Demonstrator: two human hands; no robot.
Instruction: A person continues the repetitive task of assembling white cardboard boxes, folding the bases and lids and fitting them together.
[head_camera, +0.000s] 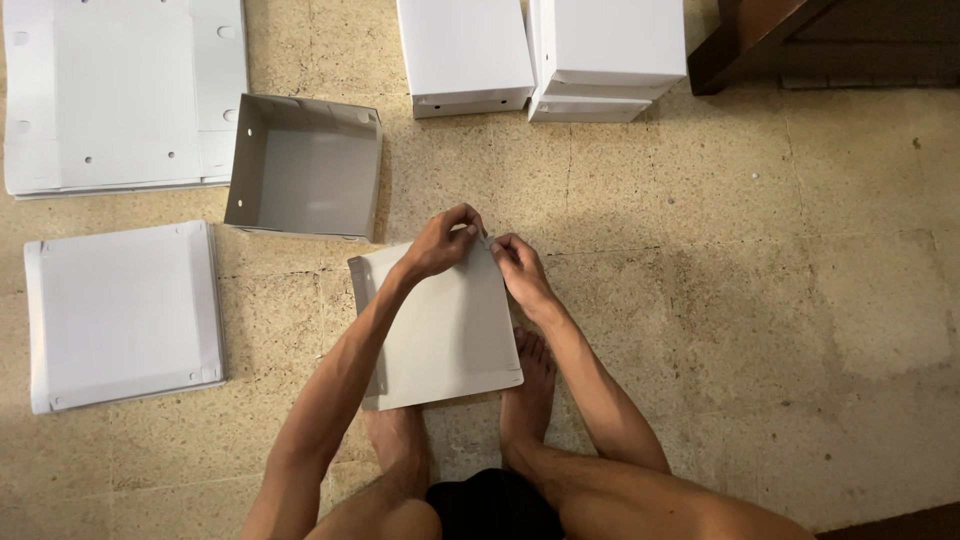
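Both hands pinch the far corner of a flat grey-white cardboard sheet (445, 325): left hand (440, 243) w/ fingers curled over the top edge, right hand (515, 262) w/ fingertips closed on the same corner, nearly touching the left. The sheet lies tilted on the tiled floor (760, 300), near edge resting against the person's bare feet (525, 395). Risk, as I judge it: both grips crowd one corner, so thin card could crease or tear there, or a small tab could slip out; the rest of the sheet is unsupported and may skid on the tile. Around it: an open grey box (305, 170) just beyond, touching nothing; a flat white lid-like panel (120, 315) to the left; a larger punched flat sheet (120, 95) top left; closed white boxes (545, 50) stacked at top centre. No labels or signs visible on any.
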